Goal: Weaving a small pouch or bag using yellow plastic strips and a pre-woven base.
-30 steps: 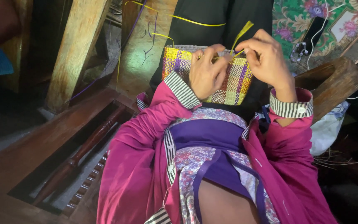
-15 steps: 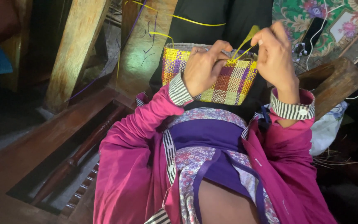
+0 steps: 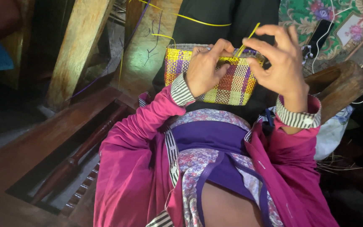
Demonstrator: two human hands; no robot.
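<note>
Woven basket (image 3: 227, 82), yellow-and-purple check, sits on my lap against my dark top; head view shows my left hand (image 3: 204, 69) closed on its rim, thumb pressing the weave. My right hand (image 3: 280, 63) pinches a yellow strip (image 3: 248, 38) between thumb and forefinger, other fingers spread, just above the rim. Best, I judge, to keep the strip flat and taut while the left steadies the edge; wooden bench (image 3: 64, 134) lies to my left.

You've got slanted pale wooden beams (image 3: 78, 46) upper left, a dark brown wooden frame (image 3: 43, 138) with a turned wooden spindle (image 3: 85, 147) lower left. Green floral-patterned mat (image 3: 316, 17) top right, curved brown wooden block (image 3: 341, 84) beside it. Dim light, shadowed edges.
</note>
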